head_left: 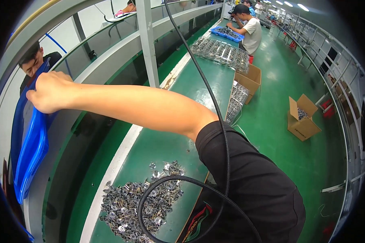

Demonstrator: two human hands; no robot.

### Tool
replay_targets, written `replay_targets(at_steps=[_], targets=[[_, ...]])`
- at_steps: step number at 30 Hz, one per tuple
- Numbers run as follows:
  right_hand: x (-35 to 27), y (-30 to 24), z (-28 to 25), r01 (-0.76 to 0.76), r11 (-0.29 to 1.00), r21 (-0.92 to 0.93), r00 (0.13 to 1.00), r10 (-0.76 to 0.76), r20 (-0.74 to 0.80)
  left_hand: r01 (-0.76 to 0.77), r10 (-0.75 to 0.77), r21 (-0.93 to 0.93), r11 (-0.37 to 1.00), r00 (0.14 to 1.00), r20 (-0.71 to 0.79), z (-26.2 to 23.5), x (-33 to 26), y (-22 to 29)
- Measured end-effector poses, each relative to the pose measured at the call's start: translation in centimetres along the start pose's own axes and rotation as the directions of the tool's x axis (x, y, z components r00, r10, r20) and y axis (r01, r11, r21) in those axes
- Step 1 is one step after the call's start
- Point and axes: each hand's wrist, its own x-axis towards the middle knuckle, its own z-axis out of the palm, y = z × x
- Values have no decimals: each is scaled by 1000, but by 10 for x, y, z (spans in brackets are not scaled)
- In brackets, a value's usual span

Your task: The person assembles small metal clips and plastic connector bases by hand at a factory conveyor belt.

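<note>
My right arm stretches across to the left. My right hand (pixel 54 92) is closed on the upper end of a blue plastic tray (pixel 31 150), which hangs steeply tilted beside the grey frame. Its fingertips are partly hidden. Below my forearm, a heap of small metal-and-clear parts with pins (pixel 140 206) lies on the green worktop (pixel 146 156). A black cable (pixel 209 87) runs down in front of my arm and loops over the heap. My left hand does not show.
A grey post and rails (pixel 147 42) border the worktop on the left, with a person (pixel 32 60) behind the tray. Clear trays of parts (pixel 221 52) lie farther along. Another person (pixel 251 30) works at a blue tray (pixel 227 34). Open cartons (pixel 303 127) stand on the right floor.
</note>
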Motion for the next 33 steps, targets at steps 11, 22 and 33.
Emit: replay_targets(at_steps=[11, 22, 33], targets=[[-12, -20, -19, 225, 852, -473, 966, -257, -2, -100, 79, -363, 926, 994, -72, 17, 17, -38], [-224, 148, 8, 167, 949, -266, 862, -10, 507, -270, 263, 68, 960, 960, 94, 4, 89, 6], [-339, 153, -6, -140, 971, -196, 989, 126, -83, -693, 873, 706, -144, 247, 420, 205, 555, -76]])
